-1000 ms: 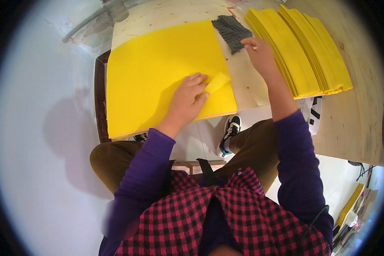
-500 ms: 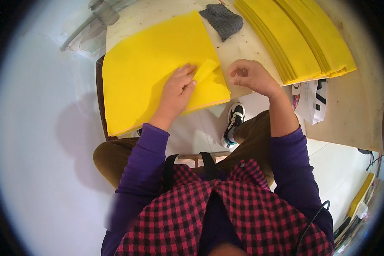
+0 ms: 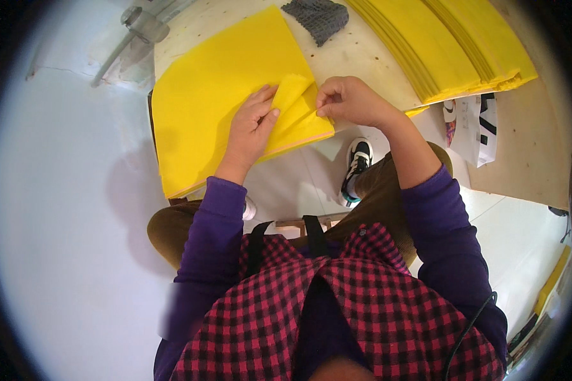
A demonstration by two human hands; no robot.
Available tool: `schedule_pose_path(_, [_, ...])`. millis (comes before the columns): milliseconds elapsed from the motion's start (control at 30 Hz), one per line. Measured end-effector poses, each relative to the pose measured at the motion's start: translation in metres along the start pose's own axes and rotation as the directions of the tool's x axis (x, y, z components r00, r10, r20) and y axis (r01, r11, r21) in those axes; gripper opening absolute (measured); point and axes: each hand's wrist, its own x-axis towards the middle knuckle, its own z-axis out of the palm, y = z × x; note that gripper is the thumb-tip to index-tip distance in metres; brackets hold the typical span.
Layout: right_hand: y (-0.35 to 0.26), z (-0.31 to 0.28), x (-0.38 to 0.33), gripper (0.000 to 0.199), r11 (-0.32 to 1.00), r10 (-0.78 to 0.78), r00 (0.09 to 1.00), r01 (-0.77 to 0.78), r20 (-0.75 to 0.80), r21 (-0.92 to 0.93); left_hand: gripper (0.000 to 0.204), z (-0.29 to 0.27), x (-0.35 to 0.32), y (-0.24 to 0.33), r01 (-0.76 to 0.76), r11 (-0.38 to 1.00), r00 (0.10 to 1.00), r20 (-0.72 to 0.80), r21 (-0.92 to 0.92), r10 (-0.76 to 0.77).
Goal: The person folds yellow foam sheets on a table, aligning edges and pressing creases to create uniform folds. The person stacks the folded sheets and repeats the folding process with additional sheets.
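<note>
Yellow sheets (image 3: pixel 203 120) lie at the frame's upper left, folded yellow stacks (image 3: pixel 419 44) at upper right, the left hand (image 3: pixel 248 127) spread loosely on the sheets, the right hand (image 3: pixel 353 101) curled at their edge, its grip unclear.

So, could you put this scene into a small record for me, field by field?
Left grip: bare hand resting on yellow sheets, beside a raised fold
Right grip: curled, at the sheets' right edge; whether it pinches one is unclear
Beyond: crumpled grey cloth on the pale table
Right: layered yellow stacks
Footwear: black-and-white shoe
</note>
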Motion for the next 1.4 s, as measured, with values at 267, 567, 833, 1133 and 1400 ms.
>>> schedule_pose_path(267, [-0.002,-0.002,0.005,0.007,0.997,-0.073,0.997,0.073,-0.023,-0.011,0.026,-0.002,0.001,0.004,0.038,0.999,0.999,0.031,-0.016,-0.037])
schedule_pose_path(567, [-0.005,0.000,0.008,0.009,0.995,-0.096,0.994,0.096,-0.048,0.006,0.026,-0.002,0.001,0.004,0.053,0.997,0.998,0.034,-0.059,-0.051])
schedule_pose_path(833, [-0.008,0.004,0.008,0.008,0.983,-0.182,0.978,0.181,-0.106,-0.022,0.026,-0.002,0.002,0.002,0.055,0.998,0.998,0.036,-0.044,-0.054])
schedule_pose_path(1133, [-0.014,0.004,0.010,0.006,0.981,-0.042,0.999,0.041,0.004,0.190,0.026,-0.002,0.001,0.002,0.072,0.997,0.997,0.038,-0.027,-0.071])
schedule_pose_path(1400, [-0.009,0.008,0.014,0.009,0.964,-0.070,0.997,0.074,-0.027,0.255,0.027,-0.002,0.000,-0.002,0.053,0.998,0.998,0.034,-0.027,-0.052])
